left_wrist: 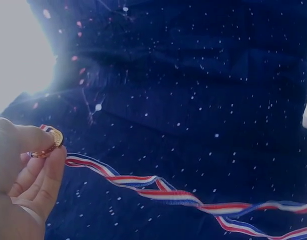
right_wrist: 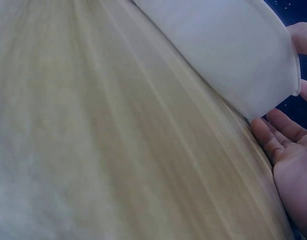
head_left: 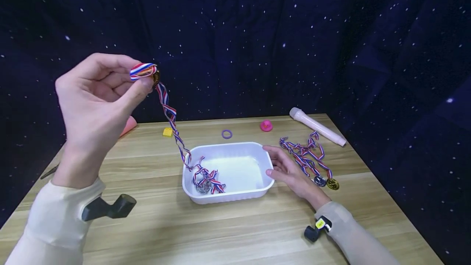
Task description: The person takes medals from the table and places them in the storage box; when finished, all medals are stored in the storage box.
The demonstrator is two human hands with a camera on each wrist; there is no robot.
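Note:
High on the left, my left hand pinches a gold medal together with a fold of its striped ribbon. The rest of that red, white and blue ribbon trails down to the left rim of a white plastic tub. Inside the tub, at its left end, lies a silver medal with a crumpled ribbon. My right hand grips the tub's right end, thumb over the rim and fingers at the outer wall. In the right wrist view, its fingertips are low by the tub's base.
Right of the tub lie a gold medal and a silver medal with tangled ribbons. Behind are a pale pink microphone-shaped tube, a pink rubber duck, a purple ring and a yellow block. A salmon object is partly hidden.

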